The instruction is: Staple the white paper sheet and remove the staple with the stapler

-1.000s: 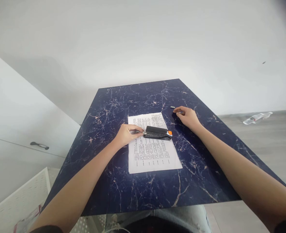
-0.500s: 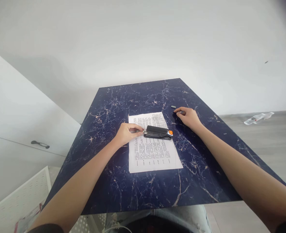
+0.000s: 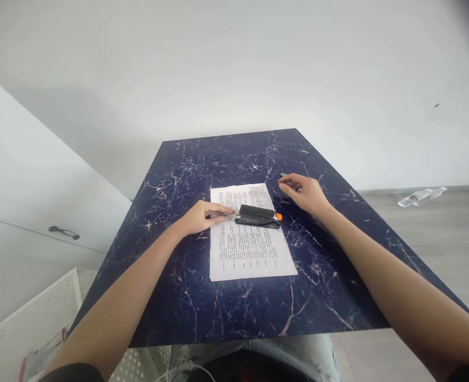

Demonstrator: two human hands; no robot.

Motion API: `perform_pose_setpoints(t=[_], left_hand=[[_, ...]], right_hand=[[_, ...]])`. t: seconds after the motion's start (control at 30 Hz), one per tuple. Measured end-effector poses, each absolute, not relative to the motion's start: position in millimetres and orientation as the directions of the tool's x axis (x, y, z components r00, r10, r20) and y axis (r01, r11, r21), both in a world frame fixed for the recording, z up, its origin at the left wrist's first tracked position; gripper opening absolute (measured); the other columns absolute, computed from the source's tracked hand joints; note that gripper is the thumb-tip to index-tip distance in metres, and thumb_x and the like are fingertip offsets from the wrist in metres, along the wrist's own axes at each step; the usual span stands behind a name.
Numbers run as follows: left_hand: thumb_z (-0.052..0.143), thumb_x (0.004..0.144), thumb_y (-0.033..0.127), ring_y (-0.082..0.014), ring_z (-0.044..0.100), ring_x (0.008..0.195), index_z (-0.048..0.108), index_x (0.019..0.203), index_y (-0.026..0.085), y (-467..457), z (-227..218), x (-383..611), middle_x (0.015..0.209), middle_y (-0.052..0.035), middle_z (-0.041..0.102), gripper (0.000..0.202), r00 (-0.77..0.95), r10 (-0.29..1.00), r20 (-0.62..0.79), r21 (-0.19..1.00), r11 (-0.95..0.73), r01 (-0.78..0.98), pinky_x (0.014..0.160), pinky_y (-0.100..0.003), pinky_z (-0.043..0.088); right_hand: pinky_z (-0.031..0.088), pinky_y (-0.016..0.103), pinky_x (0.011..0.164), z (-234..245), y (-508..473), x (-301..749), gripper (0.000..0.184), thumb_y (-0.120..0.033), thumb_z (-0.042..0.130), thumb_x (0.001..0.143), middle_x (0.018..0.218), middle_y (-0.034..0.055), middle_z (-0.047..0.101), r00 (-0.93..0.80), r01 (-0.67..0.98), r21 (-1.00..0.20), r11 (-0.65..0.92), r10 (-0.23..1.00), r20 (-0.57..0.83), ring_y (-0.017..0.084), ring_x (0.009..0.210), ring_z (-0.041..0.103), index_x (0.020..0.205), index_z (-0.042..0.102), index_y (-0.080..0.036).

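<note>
A black stapler [image 3: 257, 212] with an orange end piece lies across printed sheets of paper [image 3: 254, 260], its upper and lower parts spread apart. My left hand [image 3: 202, 217] pinches the silvery metal part at the stapler's left end between thumb and fingers. Past the top right corner of the paper, my right hand [image 3: 304, 192] is over the table, fingers curved and the thumb a little apart from them. At its fingertips is a small grey block [image 3: 283, 174], like a strip of staples, partly covered by the fingers; whether they touch it is unclear.
The dark blue marbled table [image 3: 202, 159] stands against a white wall. A white cabinet with a dark handle [image 3: 64, 232] is at the left, above a white perforated basket [image 3: 31, 313]. Clear plastic packaging [image 3: 421, 197] lies on the floor at the right.
My right hand has moved slightly left and away from me, and its fingers now partly cover the small grey block. My left hand stays at the stapler's left end.
</note>
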State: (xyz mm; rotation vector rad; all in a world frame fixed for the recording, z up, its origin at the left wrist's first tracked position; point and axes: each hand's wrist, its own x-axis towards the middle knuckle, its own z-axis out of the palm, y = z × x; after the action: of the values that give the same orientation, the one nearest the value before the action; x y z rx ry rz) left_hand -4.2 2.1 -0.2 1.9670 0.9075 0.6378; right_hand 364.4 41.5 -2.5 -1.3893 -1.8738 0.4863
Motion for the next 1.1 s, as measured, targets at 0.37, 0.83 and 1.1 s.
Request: perform_pose_setpoints(t=[0.37,0.83,1.1], left_hand=[[0.075,0.085,0.017,-0.0203,0.077,0.094,0.08,0.105,0.025,4,-12,18,0.103,-0.0049,0.081,0.022,0.527,0.825,0.203,0.836,-0.426,0.345,0.093,-0.038,0.063],[0.077,0.087,0.02,-0.0202,0.067,0.094,0.071,0.101,0.023,-5,-11,39,0.103,-0.0042,0.071,0.015,0.492,0.809,0.323,0.707,-0.551,0.442,0.09,-0.042,0.055],[0.079,0.087,0.025,-0.0196,0.068,0.093,0.072,0.101,0.024,-4,-11,35,0.1,-0.003,0.073,0.016,0.481,0.823,0.302,0.708,-0.532,0.464,0.089,-0.039,0.053]], right_hand=[[0.052,0.034,0.075,2,-5,308,0.038,-0.031,0.075,0.085,0.105,0.003,0.077,-0.698,0.471,-0.628,0.619,0.697,0.165,0.02,0.086,0.07,0.122,0.07,-0.026],[0.053,0.039,0.087,4,-14,302,0.045,-0.036,0.076,0.086,0.115,0.0054,0.076,-0.654,0.535,-0.543,0.647,0.724,0.219,0.025,0.1,0.071,0.129,0.065,-0.026],[0.056,0.037,0.086,4,-29,291,0.033,-0.035,0.062,0.1,0.116,0.0067,0.076,-0.597,0.594,-0.501,0.63,0.762,0.251,0.024,0.098,0.072,0.131,0.063,-0.025]])
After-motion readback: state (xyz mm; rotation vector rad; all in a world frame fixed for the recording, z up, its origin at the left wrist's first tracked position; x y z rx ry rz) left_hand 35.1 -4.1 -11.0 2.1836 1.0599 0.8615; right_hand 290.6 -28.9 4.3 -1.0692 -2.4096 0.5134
